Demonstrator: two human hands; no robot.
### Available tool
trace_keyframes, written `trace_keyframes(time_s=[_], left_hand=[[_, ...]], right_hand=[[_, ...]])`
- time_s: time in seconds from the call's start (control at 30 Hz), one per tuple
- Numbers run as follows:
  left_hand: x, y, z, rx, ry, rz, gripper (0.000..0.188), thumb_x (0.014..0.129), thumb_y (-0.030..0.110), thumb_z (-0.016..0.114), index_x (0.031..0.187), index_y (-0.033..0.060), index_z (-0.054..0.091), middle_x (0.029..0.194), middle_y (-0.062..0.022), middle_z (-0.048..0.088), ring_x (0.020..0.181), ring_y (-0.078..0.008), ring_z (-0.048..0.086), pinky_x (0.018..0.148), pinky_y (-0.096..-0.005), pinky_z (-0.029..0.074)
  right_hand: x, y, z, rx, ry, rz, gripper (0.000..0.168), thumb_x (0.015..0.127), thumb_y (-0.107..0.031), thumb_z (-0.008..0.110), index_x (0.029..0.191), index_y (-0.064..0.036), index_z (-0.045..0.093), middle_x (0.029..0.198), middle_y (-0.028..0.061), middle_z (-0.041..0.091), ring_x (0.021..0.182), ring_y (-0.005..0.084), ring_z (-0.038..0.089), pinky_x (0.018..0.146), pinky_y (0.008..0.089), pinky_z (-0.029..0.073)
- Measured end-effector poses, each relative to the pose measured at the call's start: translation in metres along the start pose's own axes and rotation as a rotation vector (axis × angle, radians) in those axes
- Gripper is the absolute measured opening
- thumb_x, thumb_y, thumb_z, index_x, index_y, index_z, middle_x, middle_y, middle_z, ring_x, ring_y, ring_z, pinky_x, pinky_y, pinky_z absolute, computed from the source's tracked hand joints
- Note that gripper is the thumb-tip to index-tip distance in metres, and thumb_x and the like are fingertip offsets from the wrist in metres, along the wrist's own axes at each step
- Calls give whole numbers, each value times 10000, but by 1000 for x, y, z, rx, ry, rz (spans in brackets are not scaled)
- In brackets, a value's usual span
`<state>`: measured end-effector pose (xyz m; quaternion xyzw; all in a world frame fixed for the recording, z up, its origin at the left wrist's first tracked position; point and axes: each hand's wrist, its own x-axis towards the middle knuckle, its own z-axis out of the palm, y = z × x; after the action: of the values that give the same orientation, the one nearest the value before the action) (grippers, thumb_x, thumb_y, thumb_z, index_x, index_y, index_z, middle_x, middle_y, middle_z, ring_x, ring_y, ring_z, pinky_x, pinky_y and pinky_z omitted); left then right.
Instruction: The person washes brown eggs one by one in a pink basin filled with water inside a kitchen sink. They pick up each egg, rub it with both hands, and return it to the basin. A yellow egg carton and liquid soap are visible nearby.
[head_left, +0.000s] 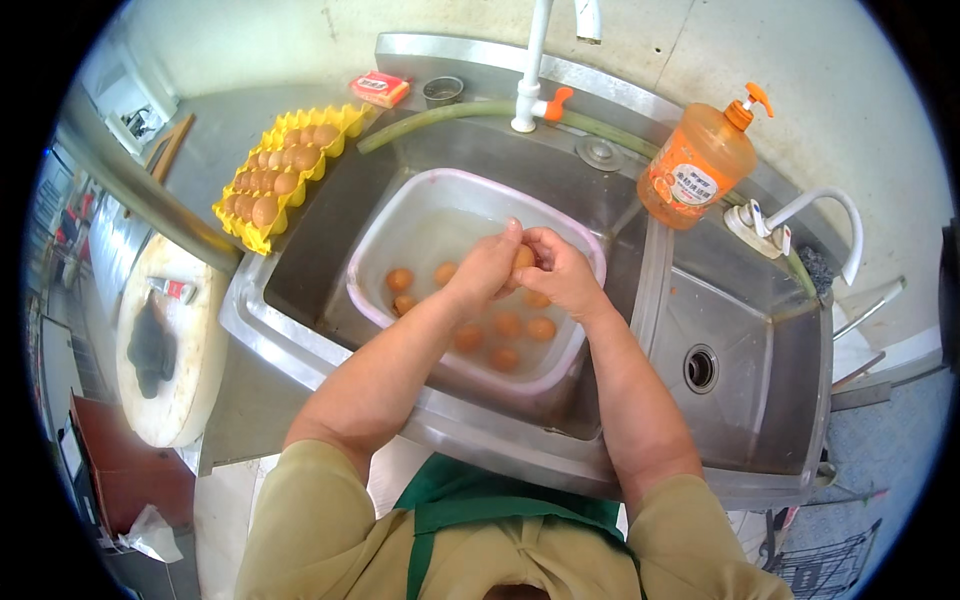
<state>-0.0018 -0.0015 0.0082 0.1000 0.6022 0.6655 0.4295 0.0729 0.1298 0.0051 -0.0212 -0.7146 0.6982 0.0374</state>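
Both my hands meet over a white plastic basin (469, 180) that stands in the left bowl of a steel sink. Between my left hand (489, 262) and my right hand (559, 268) is a brown egg (523, 257), partly covered by the fingers. Cloudy water fills the basin. Several brown eggs lie in it, among them one at the left (399, 280) and one near the front wall (505, 358). My forearms hide part of the basin's front.
A yellow egg tray (274, 202) with several eggs stands left of the sink. Behind it lies a red packet (380, 88). A white tap (529, 90) rises at the back. An orange pump bottle (694, 169) stands between the bowls; a drain (700, 368) is at right.
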Motion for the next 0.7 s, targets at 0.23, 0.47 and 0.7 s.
trace_keyframes(time_s=[0.23,0.47,0.7], left_hand=[[-10,12,-1,-231,-109,-57,534,965,519,268,976,69,555,735,-37,553,532,-88,454,411,-217,271],[-9,12,0,-305,-74,7,537,961,522,273,1062,63,533,837,-72,586,570,-119,474,453,-239,336],[0,0,-7,-95,-52,250,470,964,395,380,1306,75,413,1064,-56,556,793,-111,521,590,-235,393]], right_hand=[[-1,-9,-18,166,-85,135,407,808,-52,556,1213,-11,540,1028,57,617,878,143,605,813,282,485],[-3,-8,-8,98,-48,-90,438,791,-82,616,1224,-55,551,1156,78,566,951,151,572,855,291,465],[0,-4,-7,-424,146,-329,559,754,-66,661,1289,-95,498,1261,97,486,1025,170,549,857,295,472]])
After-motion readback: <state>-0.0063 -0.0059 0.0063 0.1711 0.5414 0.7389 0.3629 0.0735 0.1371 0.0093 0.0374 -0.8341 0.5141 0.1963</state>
